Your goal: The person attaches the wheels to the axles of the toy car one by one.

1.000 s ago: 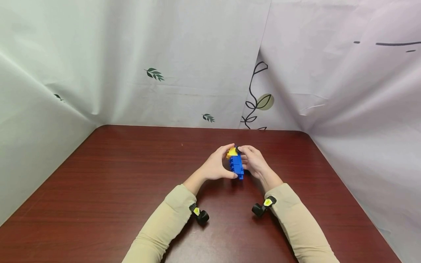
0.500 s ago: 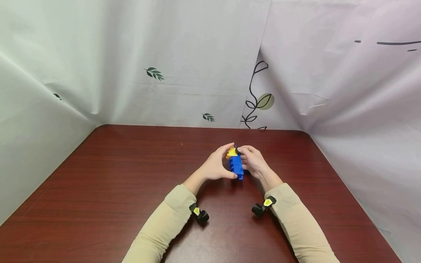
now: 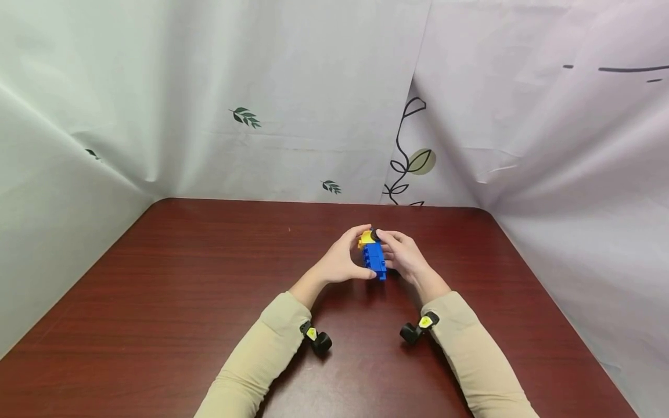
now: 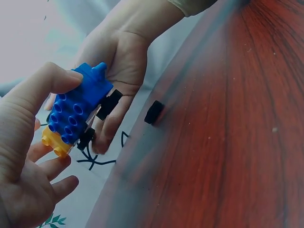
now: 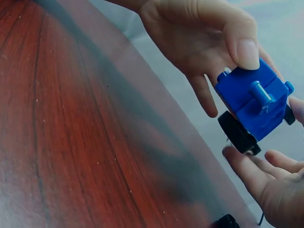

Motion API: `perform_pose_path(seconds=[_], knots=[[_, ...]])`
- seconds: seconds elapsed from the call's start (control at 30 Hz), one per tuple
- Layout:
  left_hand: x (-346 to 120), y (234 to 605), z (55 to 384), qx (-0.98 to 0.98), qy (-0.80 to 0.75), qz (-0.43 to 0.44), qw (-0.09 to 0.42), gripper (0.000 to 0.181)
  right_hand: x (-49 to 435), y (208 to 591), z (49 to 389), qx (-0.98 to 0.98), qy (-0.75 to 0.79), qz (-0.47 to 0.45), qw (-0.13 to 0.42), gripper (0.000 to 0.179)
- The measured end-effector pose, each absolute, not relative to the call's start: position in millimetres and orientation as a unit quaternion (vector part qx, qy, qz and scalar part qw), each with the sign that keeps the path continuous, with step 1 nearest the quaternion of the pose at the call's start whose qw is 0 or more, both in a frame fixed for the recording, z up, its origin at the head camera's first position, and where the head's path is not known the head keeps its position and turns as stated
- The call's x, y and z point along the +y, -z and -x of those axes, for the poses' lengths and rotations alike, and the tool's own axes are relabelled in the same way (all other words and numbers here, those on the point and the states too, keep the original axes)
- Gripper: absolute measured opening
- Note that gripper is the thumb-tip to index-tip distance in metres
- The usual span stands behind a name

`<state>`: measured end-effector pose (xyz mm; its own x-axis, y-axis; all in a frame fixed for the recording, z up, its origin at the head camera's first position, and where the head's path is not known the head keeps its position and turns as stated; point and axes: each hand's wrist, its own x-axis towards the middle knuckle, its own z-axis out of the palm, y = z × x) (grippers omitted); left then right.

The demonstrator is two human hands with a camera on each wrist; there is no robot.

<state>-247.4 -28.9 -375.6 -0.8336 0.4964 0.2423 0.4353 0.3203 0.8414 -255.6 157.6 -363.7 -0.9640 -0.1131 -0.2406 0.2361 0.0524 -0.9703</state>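
Gripping a wheeled blue-and-yellow block toy [image 3: 374, 259], both hands [image 3: 338, 261] [image 3: 405, 259] hold it above the reddish table [image 3: 225, 290].

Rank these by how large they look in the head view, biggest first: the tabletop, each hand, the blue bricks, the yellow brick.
1. Tabletop
2. Left hand and right hand: too alike to rank apart
3. Blue bricks
4. Yellow brick
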Motion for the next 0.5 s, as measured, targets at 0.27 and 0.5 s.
perform_pose_path(seconds=[0.27,0.5], knots=[[-33,378,250,0.805,-0.525,-0.274,0.035,0.092,171,362,259,0.763,0.640,-0.017,0.092,0.074],[-35,381,253,0.796,-0.541,-0.267,0.049,0.089,189,364,259,0.812,0.579,0.027,0.072,0.059]])
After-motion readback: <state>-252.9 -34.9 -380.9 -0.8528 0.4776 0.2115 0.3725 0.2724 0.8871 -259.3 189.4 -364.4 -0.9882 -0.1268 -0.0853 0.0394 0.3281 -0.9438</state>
